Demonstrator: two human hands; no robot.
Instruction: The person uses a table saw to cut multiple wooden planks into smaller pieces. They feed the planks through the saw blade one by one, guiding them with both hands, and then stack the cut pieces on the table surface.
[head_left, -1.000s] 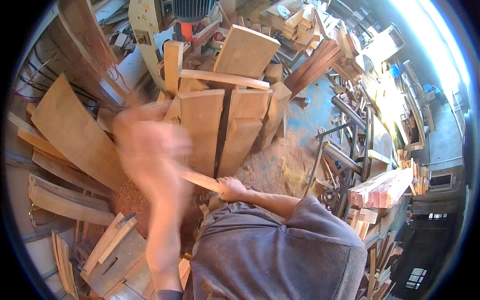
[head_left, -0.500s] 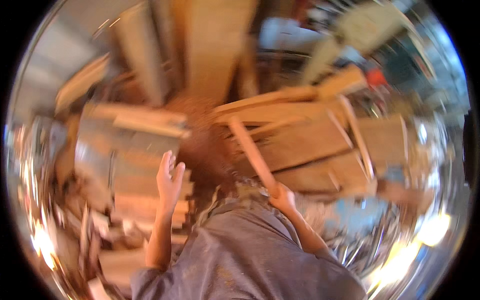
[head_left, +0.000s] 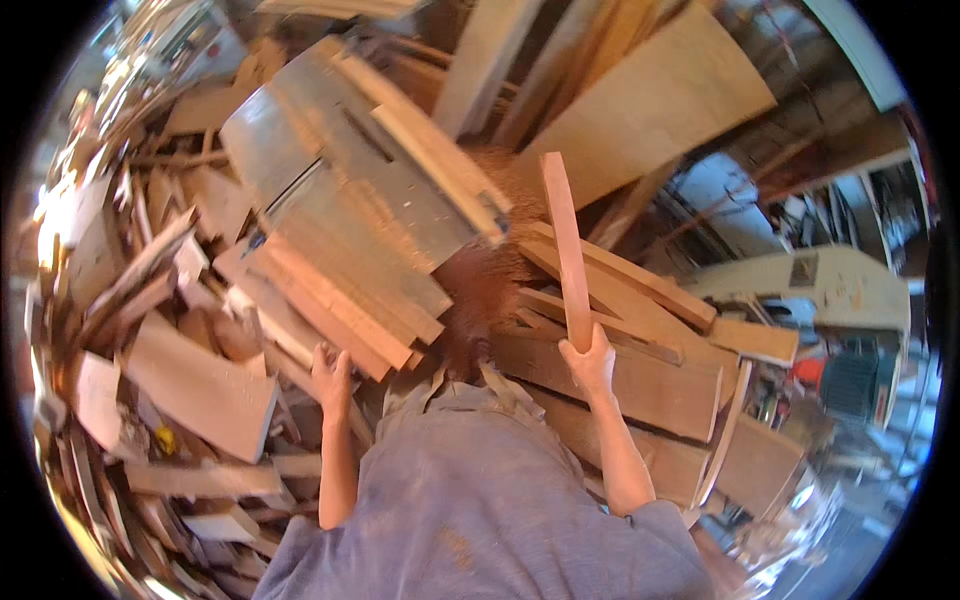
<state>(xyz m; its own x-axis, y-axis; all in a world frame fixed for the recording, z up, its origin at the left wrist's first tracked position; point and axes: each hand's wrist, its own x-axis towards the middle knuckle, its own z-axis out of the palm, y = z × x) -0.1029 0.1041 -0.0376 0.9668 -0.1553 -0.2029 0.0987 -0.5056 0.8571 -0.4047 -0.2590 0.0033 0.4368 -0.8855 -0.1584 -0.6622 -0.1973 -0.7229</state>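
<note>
My right hand [head_left: 590,360] is closed round the lower end of a narrow reddish wooden strip [head_left: 567,250], which stands up and away from me. To the left, my left hand [head_left: 332,376] is raised beside the ends of several stacked wooden strips [head_left: 330,300], its fingers loosely apart and nothing visible in them. Whether it touches the strips I cannot tell. Those strips lie along the near edge of a grey metal saw table [head_left: 400,200] with slots in its top. A long wooden fence [head_left: 430,150] runs along the table's far side.
Reddish sawdust [head_left: 475,300] is heaped between the saw table and a stack of boards [head_left: 620,380] on the right. Offcuts [head_left: 205,380] fill the floor at left. A wide plank [head_left: 650,110] leans at the back, near a pale machine [head_left: 810,285] with a green motor.
The view has swung, so the saw table now lies farther up and right. My left hand has come beside the stacked strips. My right hand still grips its strip, now more upright.
</note>
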